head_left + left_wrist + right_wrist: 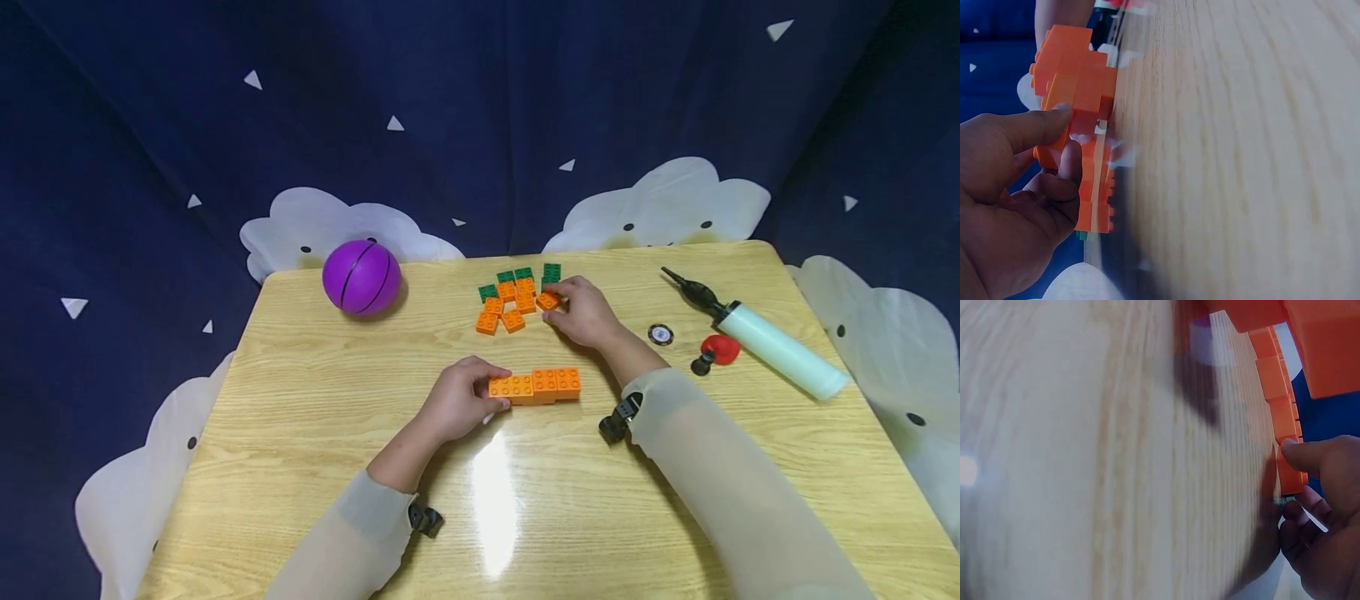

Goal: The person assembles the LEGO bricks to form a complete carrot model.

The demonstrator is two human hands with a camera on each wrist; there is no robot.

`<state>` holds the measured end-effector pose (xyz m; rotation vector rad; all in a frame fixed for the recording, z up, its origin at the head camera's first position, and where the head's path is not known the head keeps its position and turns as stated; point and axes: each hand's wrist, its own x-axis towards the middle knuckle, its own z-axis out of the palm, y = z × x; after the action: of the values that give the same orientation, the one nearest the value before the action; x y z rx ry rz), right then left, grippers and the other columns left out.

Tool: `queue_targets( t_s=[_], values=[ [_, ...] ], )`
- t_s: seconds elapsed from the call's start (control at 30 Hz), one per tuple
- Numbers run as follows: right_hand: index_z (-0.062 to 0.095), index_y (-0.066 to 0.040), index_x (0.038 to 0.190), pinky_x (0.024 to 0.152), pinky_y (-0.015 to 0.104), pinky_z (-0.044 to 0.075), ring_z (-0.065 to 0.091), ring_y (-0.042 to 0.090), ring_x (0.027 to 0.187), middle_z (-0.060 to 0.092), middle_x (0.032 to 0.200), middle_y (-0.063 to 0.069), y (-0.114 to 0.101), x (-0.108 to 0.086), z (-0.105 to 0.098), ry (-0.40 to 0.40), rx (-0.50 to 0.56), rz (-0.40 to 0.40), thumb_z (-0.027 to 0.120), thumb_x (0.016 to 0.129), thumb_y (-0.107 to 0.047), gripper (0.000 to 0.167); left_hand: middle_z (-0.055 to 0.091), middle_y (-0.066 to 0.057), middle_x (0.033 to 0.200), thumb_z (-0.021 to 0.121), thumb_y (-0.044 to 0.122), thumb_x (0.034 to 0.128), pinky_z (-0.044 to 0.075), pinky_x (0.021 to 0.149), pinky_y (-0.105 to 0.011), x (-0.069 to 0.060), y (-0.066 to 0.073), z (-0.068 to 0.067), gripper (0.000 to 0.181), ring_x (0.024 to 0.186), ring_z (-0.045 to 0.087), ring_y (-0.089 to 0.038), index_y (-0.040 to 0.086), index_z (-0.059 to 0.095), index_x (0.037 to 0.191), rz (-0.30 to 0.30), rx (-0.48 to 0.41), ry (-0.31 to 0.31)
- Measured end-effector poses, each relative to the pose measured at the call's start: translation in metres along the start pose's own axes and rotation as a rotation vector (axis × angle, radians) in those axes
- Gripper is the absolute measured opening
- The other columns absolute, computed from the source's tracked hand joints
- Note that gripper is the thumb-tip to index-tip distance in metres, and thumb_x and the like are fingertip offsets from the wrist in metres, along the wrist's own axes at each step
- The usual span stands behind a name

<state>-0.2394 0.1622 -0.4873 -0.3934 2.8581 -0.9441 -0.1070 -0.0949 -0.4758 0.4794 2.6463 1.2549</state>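
Observation:
My left hand (459,398) pinches the left end of a row of joined orange toy bricks (546,383) near the table's middle. In the left wrist view, the thumb and fingers grip one end brick (1060,94) of that stepped block. Farther back, my right hand (585,312) holds a single orange brick (548,301) between thumb and fingers at the right side of a loose group. That group has several orange bricks (507,291) and several green bricks (552,272). The right wrist view shows thumb and fingertips around the orange brick (1291,469).
A purple ball (362,278) sits at the back left of the wooden table (300,433). To the right lie a pump (783,348), a round chip (661,334), a red flat piece (722,349) and a small black piece (702,362). A dark curtain (480,100) hangs behind.

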Motion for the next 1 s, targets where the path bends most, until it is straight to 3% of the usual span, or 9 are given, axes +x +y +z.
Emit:
queue_targets(
  t_s=[0.23,0.5,1.0],
  values=[
    [0.063,-0.007,0.141,0.108,0.049,0.044,0.055,0.035,0.126,0.057,0.139,0.016,-0.002,-0.004,-0.002,-0.002,-0.011,-0.009,0.075,0.095,-0.019,0.049,0.064,0.007,0.103,0.087,0.017,0.0865,0.05,0.062,-0.028,0.0,0.0,0.001,0.039,0.071,0.058,-0.012,0.017,0.076,0.124,0.007,0.005,0.0],
    [0.064,-0.008,0.14,0.111,0.051,0.041,0.054,0.036,0.129,0.058,0.139,0.016,-0.002,-0.012,-0.005,0.003,0.01,-0.016,0.075,0.095,-0.019,0.047,0.064,0.007,0.102,0.087,0.016,0.0863,0.05,0.061,-0.027,0.0,0.001,-0.001,0.038,0.071,0.058,-0.012,0.016,0.077,0.123,0.009,0.0,0.002],
    [0.068,-0.01,0.134,0.091,0.044,0.053,0.064,0.025,0.099,0.065,0.128,0.009,-0.02,-0.037,-0.015,0.001,0.056,-0.106,0.078,0.093,-0.016,0.043,0.064,0.007,0.099,0.088,0.017,0.0854,0.049,0.061,-0.027,0.0,0.001,-0.001,0.039,0.071,0.058,-0.012,0.017,0.077,0.123,-0.008,-0.001,0.003]
  ],
)
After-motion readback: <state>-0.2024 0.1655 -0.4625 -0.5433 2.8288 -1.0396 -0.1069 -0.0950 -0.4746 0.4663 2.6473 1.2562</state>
